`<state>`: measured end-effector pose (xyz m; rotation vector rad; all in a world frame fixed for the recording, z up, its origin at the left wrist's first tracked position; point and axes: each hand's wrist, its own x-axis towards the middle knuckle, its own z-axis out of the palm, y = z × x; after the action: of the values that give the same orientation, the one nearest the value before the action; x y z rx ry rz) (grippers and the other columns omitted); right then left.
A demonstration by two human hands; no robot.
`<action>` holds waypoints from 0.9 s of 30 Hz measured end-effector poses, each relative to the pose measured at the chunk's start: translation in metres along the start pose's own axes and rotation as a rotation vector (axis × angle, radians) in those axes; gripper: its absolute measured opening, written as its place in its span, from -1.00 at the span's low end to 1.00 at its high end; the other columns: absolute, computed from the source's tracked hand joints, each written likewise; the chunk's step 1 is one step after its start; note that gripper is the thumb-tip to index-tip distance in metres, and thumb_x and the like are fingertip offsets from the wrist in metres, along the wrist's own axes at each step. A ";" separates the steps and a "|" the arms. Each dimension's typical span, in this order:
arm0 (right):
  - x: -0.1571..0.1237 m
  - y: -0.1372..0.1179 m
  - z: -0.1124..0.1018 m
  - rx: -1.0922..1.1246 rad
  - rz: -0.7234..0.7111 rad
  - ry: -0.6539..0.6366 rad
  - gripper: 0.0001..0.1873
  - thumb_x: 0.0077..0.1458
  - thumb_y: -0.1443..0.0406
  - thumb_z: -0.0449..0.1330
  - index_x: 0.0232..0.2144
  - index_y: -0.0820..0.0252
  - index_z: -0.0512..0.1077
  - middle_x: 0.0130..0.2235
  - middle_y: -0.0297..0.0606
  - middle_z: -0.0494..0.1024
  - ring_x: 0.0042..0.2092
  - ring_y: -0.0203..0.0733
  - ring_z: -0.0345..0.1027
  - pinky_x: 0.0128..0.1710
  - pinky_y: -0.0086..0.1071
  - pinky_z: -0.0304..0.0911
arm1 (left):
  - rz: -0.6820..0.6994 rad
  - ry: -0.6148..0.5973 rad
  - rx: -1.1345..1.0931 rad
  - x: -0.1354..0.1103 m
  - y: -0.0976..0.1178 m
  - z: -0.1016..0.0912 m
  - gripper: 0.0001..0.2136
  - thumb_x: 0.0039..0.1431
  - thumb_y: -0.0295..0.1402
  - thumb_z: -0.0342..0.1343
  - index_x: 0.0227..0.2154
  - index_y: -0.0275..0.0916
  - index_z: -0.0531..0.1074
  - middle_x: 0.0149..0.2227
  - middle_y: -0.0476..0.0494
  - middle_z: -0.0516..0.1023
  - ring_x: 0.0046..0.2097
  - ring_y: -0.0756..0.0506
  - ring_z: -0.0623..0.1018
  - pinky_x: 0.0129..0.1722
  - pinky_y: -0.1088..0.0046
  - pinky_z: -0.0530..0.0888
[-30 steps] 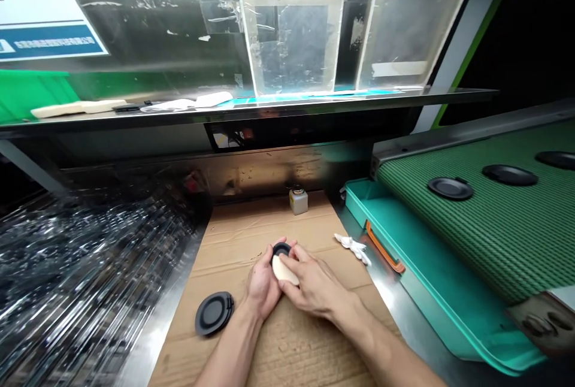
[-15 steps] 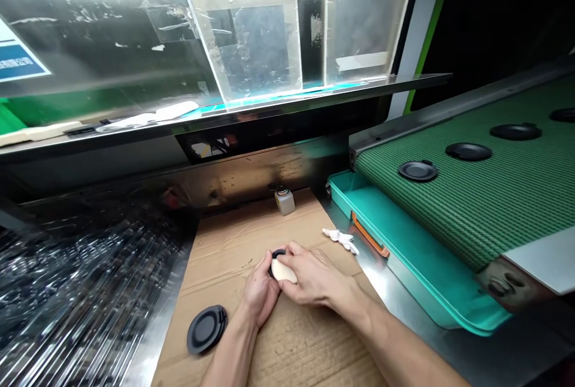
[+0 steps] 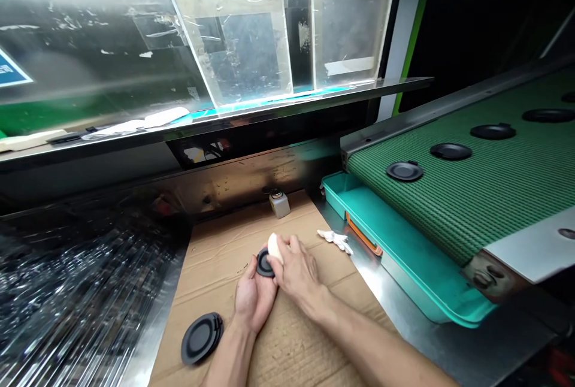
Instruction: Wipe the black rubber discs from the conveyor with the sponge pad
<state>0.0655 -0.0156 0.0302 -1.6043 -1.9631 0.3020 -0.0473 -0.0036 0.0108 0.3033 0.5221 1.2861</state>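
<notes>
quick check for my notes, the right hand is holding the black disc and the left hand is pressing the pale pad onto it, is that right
Not quite, the hands are swapped, as the head view shows. The left hand holds the black disc, and the right hand presses the pale pad onto it.

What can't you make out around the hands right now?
In the head view:
black disc: underside hidden by the left hand, face partly covered by the pale pad;
pale pad: far side hidden by the right hand, material unclear;
small bottle: label too small to read.
</notes>
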 end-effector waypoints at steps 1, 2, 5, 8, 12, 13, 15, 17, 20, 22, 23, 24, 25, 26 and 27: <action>-0.001 -0.003 0.003 -0.005 0.013 0.020 -0.53 0.24 0.10 -0.04 0.17 0.04 0.18 -0.09 -0.14 0.34 -0.13 -0.08 0.28 -0.22 -0.29 0.22 | 0.007 -0.010 -0.007 0.000 0.000 -0.001 -0.65 0.30 -0.37 -0.10 0.10 -0.23 0.35 0.14 -0.24 0.40 0.17 -0.19 0.38 0.21 0.16 0.28; -0.002 -0.005 0.004 -0.006 -0.013 0.032 -0.53 0.25 0.10 -0.04 0.17 0.03 0.19 -0.08 -0.14 0.34 -0.12 -0.08 0.27 -0.21 -0.29 0.22 | 0.009 -0.015 -0.009 -0.001 0.000 -0.002 -0.65 0.30 -0.36 -0.09 0.11 -0.22 0.34 0.15 -0.23 0.39 0.18 -0.20 0.37 0.21 0.16 0.27; -0.003 -0.007 0.006 -0.019 -0.130 0.053 -0.52 0.24 0.10 -0.03 0.18 0.01 0.18 -0.04 -0.14 0.34 -0.09 -0.05 0.25 -0.16 -0.25 0.21 | -0.004 -0.033 -0.014 -0.002 0.000 -0.004 -0.65 0.29 -0.34 -0.08 0.11 -0.20 0.34 0.17 -0.21 0.37 0.18 -0.20 0.36 0.22 0.15 0.27; -0.002 -0.005 0.007 -0.051 -0.049 0.084 -0.54 0.27 0.14 -0.06 0.18 0.05 0.21 -0.10 -0.13 0.36 -0.11 -0.06 0.25 -0.13 -0.23 0.19 | -0.027 -0.058 -0.036 -0.001 0.000 -0.007 -0.65 0.30 -0.35 -0.10 0.10 -0.23 0.34 0.15 -0.23 0.39 0.19 -0.20 0.36 0.22 0.15 0.27; -0.004 -0.003 0.010 -0.063 -0.180 0.071 -0.54 0.26 0.12 -0.06 0.17 0.04 0.22 -0.03 -0.11 0.35 -0.09 -0.06 0.23 -0.11 -0.23 0.18 | -0.035 -0.012 -0.054 0.000 0.002 -0.009 -0.66 0.29 -0.35 -0.07 0.07 -0.27 0.38 0.14 -0.27 0.40 0.16 -0.21 0.39 0.21 0.15 0.29; -0.005 -0.003 0.011 -0.077 -0.155 0.080 -0.54 0.26 0.12 -0.06 0.17 0.04 0.22 -0.05 -0.10 0.36 -0.09 -0.06 0.24 -0.12 -0.23 0.18 | -0.020 0.009 -0.058 0.001 0.002 -0.009 -0.67 0.29 -0.36 -0.07 0.06 -0.29 0.38 0.13 -0.28 0.40 0.16 -0.20 0.40 0.20 0.16 0.30; -0.008 -0.003 0.012 -0.098 -0.083 0.099 -0.54 0.27 0.14 -0.06 0.18 0.06 0.22 -0.09 -0.10 0.37 -0.11 -0.07 0.25 -0.13 -0.24 0.18 | 0.008 0.045 -0.064 0.001 0.003 -0.009 -0.68 0.29 -0.38 -0.09 0.04 -0.31 0.39 0.11 -0.30 0.42 0.14 -0.19 0.41 0.19 0.17 0.32; -0.009 -0.001 0.013 -0.093 -0.116 0.090 -0.53 0.27 0.14 -0.06 0.18 0.08 0.21 -0.07 -0.09 0.36 -0.09 -0.07 0.24 -0.13 -0.26 0.19 | -0.007 0.052 -0.065 0.002 0.004 -0.008 -0.69 0.28 -0.39 -0.07 0.03 -0.30 0.40 0.10 -0.29 0.43 0.13 -0.20 0.42 0.18 0.18 0.34; -0.004 0.011 0.011 -0.063 -0.150 0.066 -0.53 0.25 0.13 -0.04 0.17 0.04 0.22 -0.05 -0.10 0.35 -0.08 -0.08 0.26 -0.13 -0.28 0.20 | -0.013 0.055 -0.057 0.002 0.004 -0.006 -0.70 0.27 -0.40 -0.07 -0.01 -0.32 0.42 0.10 -0.32 0.43 0.12 -0.22 0.43 0.13 0.15 0.39; 0.006 0.026 0.006 0.007 -0.025 0.082 -0.56 0.24 0.14 0.00 0.13 0.05 0.27 -0.11 -0.14 0.36 -0.13 -0.12 0.29 -0.16 -0.32 0.22 | 0.022 0.060 -0.038 0.002 0.004 -0.004 -0.71 0.27 -0.41 -0.07 -0.03 -0.37 0.42 0.11 -0.38 0.41 0.13 -0.24 0.43 0.09 0.13 0.43; 0.012 0.034 0.002 0.067 0.033 0.106 -0.57 0.22 0.15 0.03 0.11 0.08 0.30 -0.13 -0.15 0.36 -0.13 -0.14 0.30 -0.15 -0.33 0.23 | 0.031 0.057 -0.025 0.001 0.004 -0.003 -0.72 0.27 -0.42 -0.06 -0.04 -0.38 0.43 0.12 -0.39 0.39 0.13 -0.26 0.42 0.08 0.11 0.44; 0.017 0.041 -0.002 0.136 0.074 0.137 -0.57 0.20 0.15 0.06 0.09 0.11 0.31 -0.13 -0.16 0.35 -0.12 -0.15 0.31 -0.12 -0.34 0.23 | 0.027 0.053 -0.012 0.002 0.004 -0.002 -0.73 0.26 -0.42 -0.05 -0.05 -0.39 0.43 0.13 -0.40 0.38 0.13 -0.28 0.42 0.06 0.10 0.45; 0.020 0.046 -0.005 0.206 0.092 0.169 -0.56 0.17 0.15 0.10 0.07 0.14 0.31 -0.12 -0.16 0.36 -0.09 -0.15 0.31 -0.09 -0.35 0.23 | 0.021 0.050 -0.003 0.002 0.003 -0.001 -0.73 0.26 -0.42 -0.04 -0.05 -0.38 0.42 0.13 -0.40 0.37 0.12 -0.28 0.42 0.05 0.08 0.46; 0.022 0.048 -0.008 0.269 0.091 0.187 -0.55 0.14 0.15 0.14 0.06 0.15 0.32 -0.10 -0.16 0.36 -0.06 -0.15 0.30 -0.05 -0.35 0.22 | 0.021 0.055 -0.002 0.002 0.003 0.000 -0.73 0.25 -0.42 -0.03 -0.05 -0.37 0.43 0.13 -0.40 0.38 0.11 -0.28 0.43 0.04 0.08 0.46; 0.022 0.049 -0.011 0.319 0.075 0.181 -0.54 0.10 0.14 0.17 0.04 0.15 0.32 -0.10 -0.17 0.37 -0.05 -0.15 0.30 -0.04 -0.34 0.21 | 0.027 0.065 -0.006 0.002 0.003 0.000 -0.74 0.26 -0.42 -0.03 -0.05 -0.36 0.43 0.11 -0.39 0.40 0.11 -0.27 0.44 0.04 0.09 0.47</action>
<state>0.1093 0.0157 0.0203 -1.4458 -1.6291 0.4578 -0.0491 -0.0006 0.0112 0.2652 0.5703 1.3273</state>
